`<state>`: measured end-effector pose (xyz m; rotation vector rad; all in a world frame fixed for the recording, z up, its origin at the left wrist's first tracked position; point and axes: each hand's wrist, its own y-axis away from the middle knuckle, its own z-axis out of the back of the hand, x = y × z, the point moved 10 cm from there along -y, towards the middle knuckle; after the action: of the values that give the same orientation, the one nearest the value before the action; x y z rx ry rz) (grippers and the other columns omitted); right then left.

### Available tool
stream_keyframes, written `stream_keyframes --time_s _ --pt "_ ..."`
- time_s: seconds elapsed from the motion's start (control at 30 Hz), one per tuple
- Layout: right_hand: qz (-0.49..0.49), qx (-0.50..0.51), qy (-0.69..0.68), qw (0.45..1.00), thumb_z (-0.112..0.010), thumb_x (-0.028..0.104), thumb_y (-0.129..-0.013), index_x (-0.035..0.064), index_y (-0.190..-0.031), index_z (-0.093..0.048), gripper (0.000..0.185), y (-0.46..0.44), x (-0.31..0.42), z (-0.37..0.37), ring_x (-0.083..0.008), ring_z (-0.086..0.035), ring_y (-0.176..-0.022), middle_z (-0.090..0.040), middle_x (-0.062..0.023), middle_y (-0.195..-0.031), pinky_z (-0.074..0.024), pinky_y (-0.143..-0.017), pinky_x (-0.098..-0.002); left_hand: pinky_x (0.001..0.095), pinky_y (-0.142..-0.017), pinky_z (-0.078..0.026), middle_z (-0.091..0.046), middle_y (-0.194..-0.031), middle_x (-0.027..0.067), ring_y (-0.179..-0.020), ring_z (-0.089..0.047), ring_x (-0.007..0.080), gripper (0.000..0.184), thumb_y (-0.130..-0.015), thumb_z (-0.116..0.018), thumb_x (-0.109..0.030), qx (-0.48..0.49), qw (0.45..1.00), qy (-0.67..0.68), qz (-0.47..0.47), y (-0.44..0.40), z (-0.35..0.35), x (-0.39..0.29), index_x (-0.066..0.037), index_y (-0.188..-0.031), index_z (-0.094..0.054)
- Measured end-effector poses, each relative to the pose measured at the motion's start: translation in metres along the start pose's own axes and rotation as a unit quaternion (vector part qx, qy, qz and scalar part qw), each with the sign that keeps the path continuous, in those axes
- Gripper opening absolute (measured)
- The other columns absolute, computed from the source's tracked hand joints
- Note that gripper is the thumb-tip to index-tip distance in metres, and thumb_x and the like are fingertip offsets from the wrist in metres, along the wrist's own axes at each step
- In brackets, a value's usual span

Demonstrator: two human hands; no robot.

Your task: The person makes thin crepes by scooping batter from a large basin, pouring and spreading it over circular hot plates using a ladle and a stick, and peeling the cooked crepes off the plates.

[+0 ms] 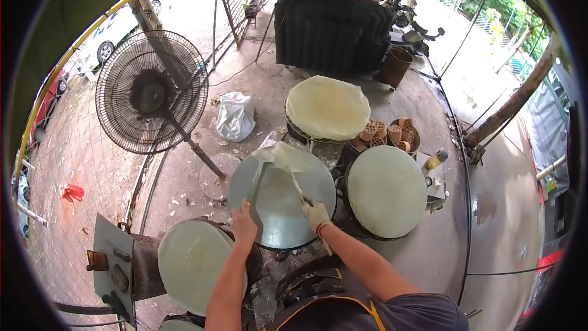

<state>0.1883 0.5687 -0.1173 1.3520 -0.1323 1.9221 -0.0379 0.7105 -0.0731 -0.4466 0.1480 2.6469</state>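
Note:
A round metal griddle (pixel 297 224) lies in front of me, with a pale mass of wet batter (pixel 286 157) at its far edge. My left hand (pixel 244 225), bare, is closed around the handle of a long flat scraper (pixel 258 181), whose blade reaches the batter. In my right hand (pixel 316 215), which wears a light glove, is a thin long-handled spreader (pixel 298 185); its far end is in the batter. Thin pale crepes cover the griddles around: one crepe (pixel 387 191) on the right, another crepe (pixel 195 263) at lower left, and a yellower crepe (pixel 328 108) behind.
A large standing fan (pixel 152 93) is at left. Perforated clay-coloured cylinders (pixel 375 132) sit behind the right griddle, near a yellow-labelled bottle (pixel 436 159). A white bag (pixel 235 116) lies on the floor. A black-covered stack (pixel 334 27) stands at the back. A metal plate (pixel 110 270) rises at lower left.

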Motion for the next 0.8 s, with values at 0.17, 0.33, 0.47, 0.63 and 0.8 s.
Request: stream_keyframes --time_s 0.17,0.33,0.47,0.63,0.8 --pt "-0.046 -0.019 -0.133 0.99 -0.057 0.023 -0.086 0.0071 -0.115 -0.061 0.033 -0.013 -0.037 0.011 -0.0102 -0.054 -0.062 -0.064 -0.0055 -0.075 -0.0433 -0.056 -0.0275 0.0419 -0.073 -0.045 -0.046 -0.096 0.0176 -0.088 -0.053 0.034 0.06 -0.075 -0.055 0.0 -0.021 1.0 -0.022 0.006 0.016 0.025 0.024 -0.017 -0.131 -0.043" --pt "-0.058 0.082 -0.075 0.992 -0.056 0.023 -0.087 0.0046 -0.111 -0.063 0.031 -0.015 -0.003 -0.011 -0.0086 -0.056 -0.067 -0.064 -0.0058 -0.078 -0.0436 -0.059 -0.0234 0.0408 -0.069 -0.045 -0.043 -0.09 0.0138 -0.084 -0.053 0.0314 0.06 -0.073 -0.056 0.001 -0.032 0.999 -0.034 0.013 0.038 0.036 0.038 -0.024 -0.128 -0.048" --pt "-0.03 0.006 -0.155 0.987 -0.055 0.023 -0.086 0.0032 -0.11 -0.063 0.032 -0.033 -0.049 0.011 -0.0111 -0.059 -0.064 -0.067 -0.0055 -0.079 -0.0452 -0.057 -0.0287 0.0407 -0.066 -0.045 -0.043 -0.089 0.0122 -0.082 -0.053 0.0302 0.06 -0.075 -0.054 0.0 -0.025 0.997 -0.036 0.06 0.061 0.044 0.066 -0.025 -0.129 -0.048" --pt "0.054 0.117 0.026 0.991 -0.056 0.023 -0.085 0.0072 -0.109 -0.064 0.031 -0.05 -0.019 -0.047 -0.0113 -0.059 -0.064 -0.067 -0.0048 -0.074 -0.0445 -0.057 -0.0287 0.041 -0.062 -0.045 -0.044 -0.084 0.0112 -0.075 -0.054 0.0302 0.055 -0.076 -0.054 -0.003 -0.048 0.997 -0.04 0.048 0.084 0.047 0.053 -0.024 -0.127 -0.05" --pt "0.027 0.114 -0.101 0.988 -0.053 0.022 -0.087 0.0081 -0.11 -0.064 0.029 -0.049 -0.029 0.014 -0.0075 -0.054 -0.068 -0.064 -0.0049 -0.079 -0.0431 -0.057 -0.0229 0.0402 -0.065 -0.045 -0.046 -0.083 0.0124 -0.073 -0.054 0.0303 0.051 -0.073 -0.056 -0.001 -0.064 0.991 0.061 0.105 0.121 0.06 0.08 -0.017 -0.122 -0.055"
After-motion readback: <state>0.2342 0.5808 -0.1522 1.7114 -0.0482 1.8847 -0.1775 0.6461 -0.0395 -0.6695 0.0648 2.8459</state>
